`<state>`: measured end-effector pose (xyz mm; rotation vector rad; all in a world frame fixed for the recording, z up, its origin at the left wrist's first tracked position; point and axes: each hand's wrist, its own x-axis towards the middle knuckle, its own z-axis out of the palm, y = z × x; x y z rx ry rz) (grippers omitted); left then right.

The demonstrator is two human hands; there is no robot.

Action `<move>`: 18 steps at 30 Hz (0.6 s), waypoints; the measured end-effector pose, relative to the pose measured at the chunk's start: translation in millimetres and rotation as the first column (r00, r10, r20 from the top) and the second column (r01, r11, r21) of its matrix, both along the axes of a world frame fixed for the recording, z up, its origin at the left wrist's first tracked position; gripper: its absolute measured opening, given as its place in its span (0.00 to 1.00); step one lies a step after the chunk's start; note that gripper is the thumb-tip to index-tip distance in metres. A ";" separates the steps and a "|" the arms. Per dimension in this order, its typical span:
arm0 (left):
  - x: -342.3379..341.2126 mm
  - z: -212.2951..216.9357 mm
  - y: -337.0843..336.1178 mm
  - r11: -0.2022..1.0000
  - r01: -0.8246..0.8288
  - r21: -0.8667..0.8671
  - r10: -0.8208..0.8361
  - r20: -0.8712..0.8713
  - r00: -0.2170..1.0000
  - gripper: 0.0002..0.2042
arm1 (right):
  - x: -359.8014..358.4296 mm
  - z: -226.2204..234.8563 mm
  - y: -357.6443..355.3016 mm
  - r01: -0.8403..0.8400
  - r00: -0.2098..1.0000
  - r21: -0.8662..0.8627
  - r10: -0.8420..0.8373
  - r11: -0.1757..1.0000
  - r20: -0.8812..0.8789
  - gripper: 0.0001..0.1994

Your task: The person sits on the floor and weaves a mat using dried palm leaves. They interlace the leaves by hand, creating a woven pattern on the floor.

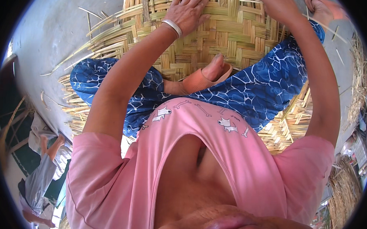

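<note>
Two hands work the mat (230,39). Our left hand (187,11) lies flat with loose fingers; we can't tell how the right hand (278,6) grips. We should press strips snug.

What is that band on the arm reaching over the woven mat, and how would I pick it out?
Start from the big woven bamboo mat that fills the top of the view. The left hand lies flat on it, fingers spread. Just behind that hand, on the wrist, sits a silvery-white bangle: the only smooth, pale metallic ring among yellow-green strips.
</note>
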<state>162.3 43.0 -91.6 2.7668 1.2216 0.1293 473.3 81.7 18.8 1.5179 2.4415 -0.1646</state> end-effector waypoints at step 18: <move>19.6 -0.3 9.0 0.991 -0.120 -0.066 0.122 0.026 0.992 0.28 | -5.1 28.9 2.8 -0.306 0.941 0.436 0.200 0.847 0.273 0.04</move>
